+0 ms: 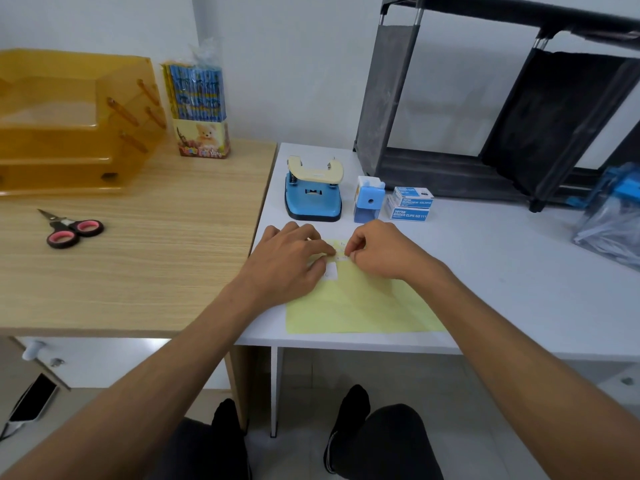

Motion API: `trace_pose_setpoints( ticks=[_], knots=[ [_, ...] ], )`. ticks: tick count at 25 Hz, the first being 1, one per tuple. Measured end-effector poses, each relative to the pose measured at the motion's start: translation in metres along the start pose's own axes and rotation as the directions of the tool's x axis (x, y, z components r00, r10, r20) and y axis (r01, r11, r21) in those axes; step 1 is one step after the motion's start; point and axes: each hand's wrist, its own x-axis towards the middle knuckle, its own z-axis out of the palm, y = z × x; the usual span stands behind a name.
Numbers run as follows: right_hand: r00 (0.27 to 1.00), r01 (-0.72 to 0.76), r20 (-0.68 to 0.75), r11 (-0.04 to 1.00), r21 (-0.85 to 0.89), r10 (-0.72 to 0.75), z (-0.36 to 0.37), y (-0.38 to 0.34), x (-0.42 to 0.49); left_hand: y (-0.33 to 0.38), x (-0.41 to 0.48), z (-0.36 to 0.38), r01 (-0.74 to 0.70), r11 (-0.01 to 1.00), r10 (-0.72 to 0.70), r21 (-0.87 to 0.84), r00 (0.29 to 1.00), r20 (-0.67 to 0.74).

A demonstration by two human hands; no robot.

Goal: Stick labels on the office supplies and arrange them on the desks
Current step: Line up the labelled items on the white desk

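At a white desk [502, 271], a person worked at a yellow sheet [356, 306] of stickers lying near the front edge. The left hand [291, 258] lay with fingers stretched over the sheet's upper left corner, pressing it flat and gripping nothing. The right hand [377, 251], fingers curled, pinched with thumb and forefinger at what appeared to be a small label [342, 251] near the sheet's top edge; whether its corner had lifted was too small to tell. A spare label [331, 271] sat on the sheet just below the left fingertips. The step looked to be peeling, and it would go best with the left hand kept firm close beside the pinch so the backing did not rise, and the label drawn back low and slowly from one corner to avoid curling or tearing. The likely recipients stood just behind the sheet: a blue hole punch [313, 192], a sharpener [369, 200] and two stacked binder clip boxes [410, 204]. Scissors [71, 228] lay well apart on the adjoining wooden desk [156, 254].
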Motion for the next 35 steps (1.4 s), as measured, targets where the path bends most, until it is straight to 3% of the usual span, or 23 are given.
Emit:
trace_pose_setpoints(
  ticks=[14,24,29,35],
  knots=[
    [0.994,-0.112,0.025,0.993,0.029,0.111,0.001,-0.004,0.009,0.0,0.001,-0.001,0.009,1.0,-0.009,0.005,1.0,0.02],
    [0.991,-0.13,0.029,0.988,-0.089,0.133,0.007,-0.007,0.013,0.0,0.001,-0.001,0.008,1.0,-0.008,0.012,1.0,0.028],
    [0.988,-0.117,0.105,0.993,0.02,0.114,-0.006,-0.005,0.005,-0.001,0.001,-0.001,0.014,1.0,-0.014,0.017,1.0,0.024],
    [0.978,-0.131,0.197,0.937,0.324,0.068,-0.021,0.023,0.007,0.003,0.01,-0.009,0.07,0.997,-0.067,-0.026,0.994,0.082]
  ],
)
